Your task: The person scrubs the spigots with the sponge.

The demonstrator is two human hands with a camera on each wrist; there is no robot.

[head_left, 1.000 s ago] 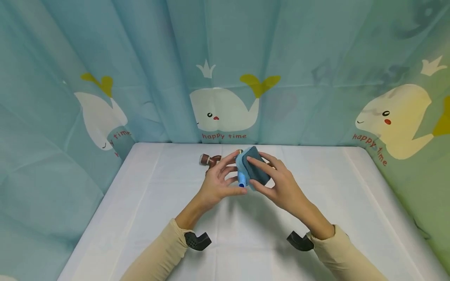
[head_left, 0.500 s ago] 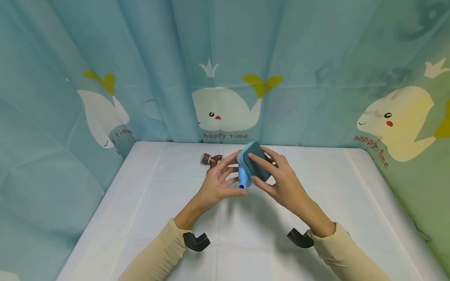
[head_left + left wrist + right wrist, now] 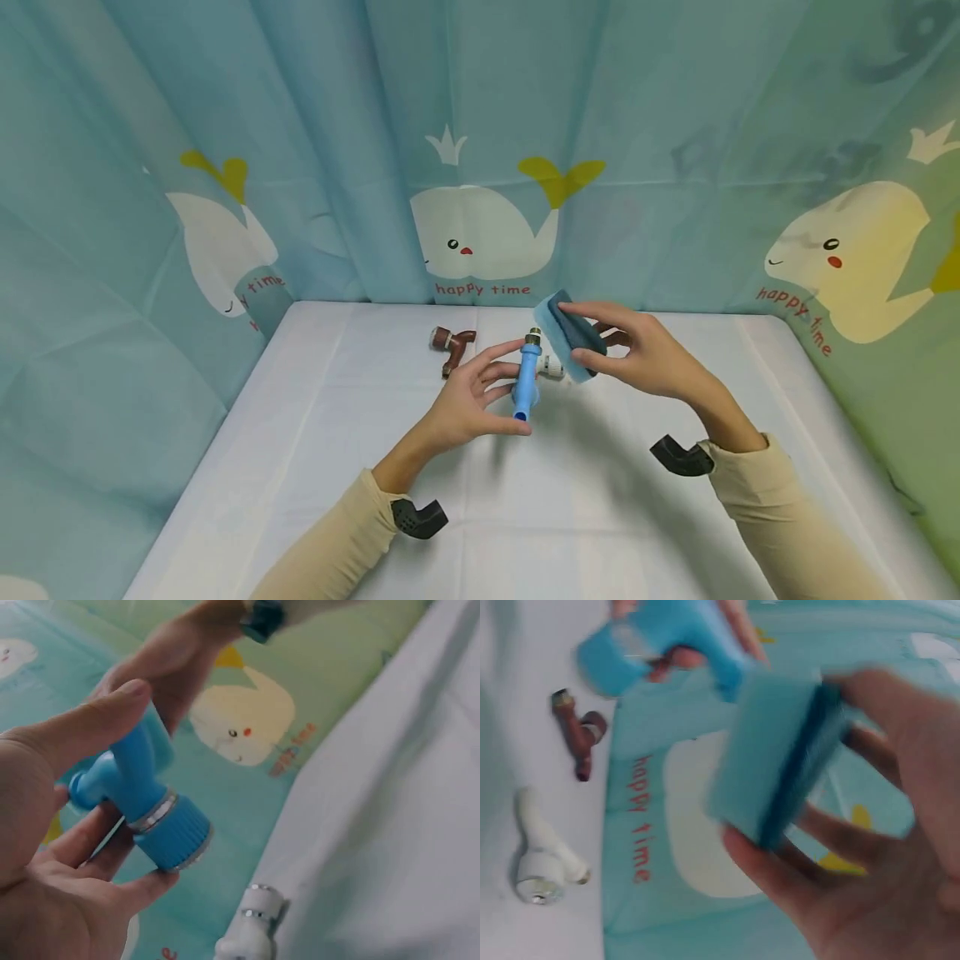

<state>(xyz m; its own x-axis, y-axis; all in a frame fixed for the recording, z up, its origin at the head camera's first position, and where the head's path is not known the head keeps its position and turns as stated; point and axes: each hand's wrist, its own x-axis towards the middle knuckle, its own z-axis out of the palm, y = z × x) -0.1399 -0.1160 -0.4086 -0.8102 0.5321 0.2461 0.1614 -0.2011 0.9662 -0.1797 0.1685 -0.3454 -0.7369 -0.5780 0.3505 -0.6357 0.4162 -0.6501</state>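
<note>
My left hand (image 3: 468, 404) holds a blue plastic faucet (image 3: 527, 379) above the table, fingers and thumb around its ends. In the left wrist view the faucet's ribbed knob (image 3: 174, 832) with a silvery ring faces the table. Between the fingers and thumb of my right hand (image 3: 637, 350) is a two-layer sponge (image 3: 573, 333), pale blue on one side and dark blue on the other. A small gap separates the sponge from the faucet in the head view. The right wrist view shows the sponge (image 3: 772, 757) blurred, its pale side toward the faucet (image 3: 667, 637).
On the white table (image 3: 360, 467) a brown faucet (image 3: 452, 348) lies behind my left hand. A white faucet (image 3: 553, 367) lies behind the blue one, partly hidden. A curtain with whale prints (image 3: 480, 233) hangs along the table's back and sides.
My right hand has drawn the sponge off the blue faucet, moving right and turning it. The faucet's brass end and the white faucet have come into sight. My left hand has stayed nearly still.
</note>
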